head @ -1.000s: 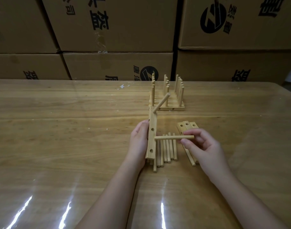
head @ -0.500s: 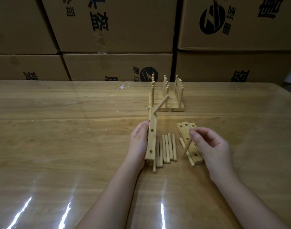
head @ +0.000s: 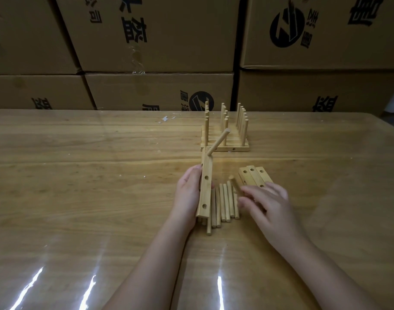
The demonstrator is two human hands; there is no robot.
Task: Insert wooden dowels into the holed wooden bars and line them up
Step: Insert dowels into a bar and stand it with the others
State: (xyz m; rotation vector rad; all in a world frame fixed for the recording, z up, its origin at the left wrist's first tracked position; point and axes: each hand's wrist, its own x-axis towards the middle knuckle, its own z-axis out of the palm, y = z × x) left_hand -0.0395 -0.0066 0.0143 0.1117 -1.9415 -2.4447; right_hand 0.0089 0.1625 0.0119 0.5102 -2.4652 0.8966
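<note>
My left hand (head: 188, 193) grips a holed wooden bar (head: 205, 186), held on edge above the table. One dowel (head: 218, 142) sticks out slantwise from the bar's far hole; two nearer holes are bare. Several loose dowels (head: 224, 203) lie side by side just right of the bar. My right hand (head: 267, 204) hovers over their right side, motion-blurred, with a single tilted dowel (head: 234, 184) pinched at its fingertips. Three bare bars (head: 253, 176) lie partly under that hand. Finished bars with upright dowels (head: 225, 139) stand lined up farther back.
The wooden table (head: 91, 186) has a glossy clear cover with bright glare streaks near me. Stacked cardboard boxes (head: 160, 41) form a wall along the table's far edge. A small white scrap (head: 166, 119) lies at the back.
My right hand carried its dowel away from the held bar, over the bare bars, then left and down onto the loose dowels. The left hand and its bar stayed put.
</note>
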